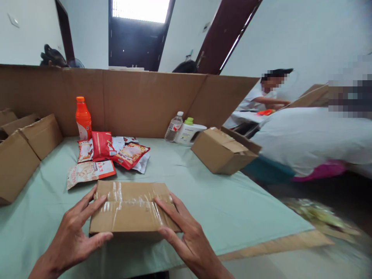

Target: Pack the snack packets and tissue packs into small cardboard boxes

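A closed cardboard box (130,217) with clear tape over its top sits near the front of the table, between my two hands. My left hand (77,224) grips its left side, thumb at the front edge and fingers over the top. On the opposite side my right hand (186,224) grips it the same way, thumb low at the front corner. Just behind the box lies a pale and orange snack pouch (90,173). Several other snack packets are piled behind that, among them a red packet (102,146) and a red-and-yellow packet (132,155).
An orange-capped bottle (83,120) stands behind the packets. A clear bottle (173,128) and a white jug (188,133) are at the back. Another cardboard box (223,151) stands right, an open carton (17,162) left. A cardboard panel (151,102) borders the table's rear. People sit beyond.
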Tool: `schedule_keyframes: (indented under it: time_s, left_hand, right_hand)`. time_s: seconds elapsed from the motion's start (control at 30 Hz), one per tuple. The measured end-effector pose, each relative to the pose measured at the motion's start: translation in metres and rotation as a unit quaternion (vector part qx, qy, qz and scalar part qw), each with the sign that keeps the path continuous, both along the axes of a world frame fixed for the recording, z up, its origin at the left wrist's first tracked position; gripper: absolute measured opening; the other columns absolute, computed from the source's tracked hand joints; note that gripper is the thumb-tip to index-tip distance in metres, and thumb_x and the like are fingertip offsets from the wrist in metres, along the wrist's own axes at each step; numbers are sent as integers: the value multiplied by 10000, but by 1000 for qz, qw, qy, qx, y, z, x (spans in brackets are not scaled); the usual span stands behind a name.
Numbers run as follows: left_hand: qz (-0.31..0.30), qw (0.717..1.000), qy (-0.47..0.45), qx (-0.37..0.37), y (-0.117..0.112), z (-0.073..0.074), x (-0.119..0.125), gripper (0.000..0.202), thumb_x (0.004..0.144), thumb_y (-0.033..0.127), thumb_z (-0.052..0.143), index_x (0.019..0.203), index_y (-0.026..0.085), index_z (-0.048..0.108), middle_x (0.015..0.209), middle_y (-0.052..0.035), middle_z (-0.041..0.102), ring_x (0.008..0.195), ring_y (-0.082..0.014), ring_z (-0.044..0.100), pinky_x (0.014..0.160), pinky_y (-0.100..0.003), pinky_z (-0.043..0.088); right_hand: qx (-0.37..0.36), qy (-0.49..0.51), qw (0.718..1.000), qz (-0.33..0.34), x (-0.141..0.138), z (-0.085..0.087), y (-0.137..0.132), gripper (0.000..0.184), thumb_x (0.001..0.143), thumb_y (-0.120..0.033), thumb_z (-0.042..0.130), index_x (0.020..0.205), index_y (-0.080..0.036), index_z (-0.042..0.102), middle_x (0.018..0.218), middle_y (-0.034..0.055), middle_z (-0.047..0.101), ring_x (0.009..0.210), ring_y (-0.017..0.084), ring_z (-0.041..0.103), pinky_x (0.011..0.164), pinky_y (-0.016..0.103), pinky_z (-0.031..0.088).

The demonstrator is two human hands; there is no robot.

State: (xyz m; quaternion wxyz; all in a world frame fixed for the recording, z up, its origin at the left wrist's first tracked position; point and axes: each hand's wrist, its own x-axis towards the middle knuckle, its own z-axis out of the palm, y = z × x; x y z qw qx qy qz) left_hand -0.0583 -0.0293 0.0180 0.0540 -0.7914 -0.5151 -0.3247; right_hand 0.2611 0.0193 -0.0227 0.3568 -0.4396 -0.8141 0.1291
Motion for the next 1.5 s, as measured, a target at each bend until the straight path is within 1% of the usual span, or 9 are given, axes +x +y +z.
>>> schedule_keyframes:
  time_s: [0.23,0.5,0.63,0.8,0.97,1.07,1.23,1.33,1.5]
  left_hand:
    - [24,999,19,10,-4,-2,-6,604,943,631,593,1413,252,593,1387,-179,658,1185,-331,696,899,-401,625]
    - [3,1000,25,11,5,-5,-3,587,951,612,592,1408,243,581,1423,-200,623,1196,-362,683,877,-447,632]
    - [-1,1000,0,-14,1,-1,3,604,918,572,660,1415,239,578,1471,-208,578,1247,-363,654,938,-453,609]
    - [2,999,-21,-43,-6,0,6,670,872,531,727,1450,255,532,1477,-220,568,1276,-386,630,955,-517,593]
    - [0,998,-45,-53,-9,-4,7,783,885,512,714,1544,259,376,1443,-225,596,1329,-377,589,1008,-552,551]
    - [-2,998,-44,-55,-10,-7,7,790,924,537,659,1578,271,306,1458,-233,580,1339,-372,581,1011,-554,546]
    - [-7,997,-45,-57,-6,-8,5,634,952,573,615,1491,279,455,1465,-228,573,1327,-368,593,998,-526,565]
    - [-5,997,-45,-58,-4,-7,4,576,942,570,637,1429,276,541,1491,-215,552,1293,-361,627,992,-499,577]
    - [-10,997,-55,-52,0,-6,3,585,917,563,680,1419,281,583,1518,-182,537,1287,-360,633,995,-467,585]
  right_hand:
    - [-1,4,1000,16,-10,2,8,547,986,-562,523,1425,-253,626,1519,205,525,1389,367,518,1046,529,529]
    - [12,1,1000,0,-3,9,3,549,984,-562,528,1405,-228,640,1521,222,517,1385,368,522,1039,516,541]
    - [19,2,1000,-8,2,3,-2,533,989,-508,550,1454,-251,589,1527,202,517,1378,359,533,1021,517,559]
    - [36,0,999,-10,6,1,-7,629,990,-481,560,1572,-290,419,1521,158,540,1402,364,506,995,544,580]
    - [42,-1,999,-14,6,5,-9,678,988,-472,569,1607,-342,326,1549,109,518,1407,370,502,975,570,592]
    - [37,-3,999,-14,4,5,-7,644,994,-475,556,1592,-361,349,1539,107,529,1396,370,515,955,576,600]
    - [19,-1,1000,-13,0,4,-2,579,1003,-484,534,1555,-349,419,1545,113,520,1401,356,513,981,556,588]
    - [10,10,1000,-1,-1,6,1,584,1002,-459,548,1557,-333,413,1545,103,523,1417,328,500,1028,519,566]
    - [-5,46,999,14,5,5,1,651,1001,-455,542,1597,-281,346,1568,122,495,1425,317,491,1106,531,494]
